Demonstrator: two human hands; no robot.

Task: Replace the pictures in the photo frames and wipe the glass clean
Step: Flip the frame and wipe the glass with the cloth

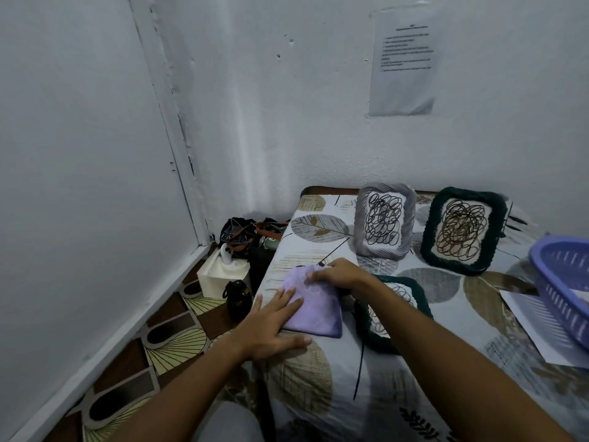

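Here, a bed [414, 362] with a leaf-print sheet, carrying everything. At its right edge a purple basket [564, 282], resting partly on a sheet of paper [526, 320]. Against the wall, two frames standing upright and just apart — a grey frame [384, 223] and a dark green frame [463, 231], each showing a scribble drawing. Nearer, a second green frame [382, 314] lying flat, partly hidden under the right forearm, also with a scribble inside. Just left of it, a folded purple cloth [314, 306] flat on the sheet.

Left hand [274, 327] spread open, straight fingers pressing the cloth's near left edge, gripping nothing. Right hand [338, 274] resting on the cloth's far corner with fingers bent over it; cannot tell whether pinching the cloth or merely pressing down.

Likely well along: all three frames seem to hold pictures, two already set upright as if finished. Probably left — wiping the flat frame's glass and standing it with the others, though impossible to say from here whether any glass has been cleaned.
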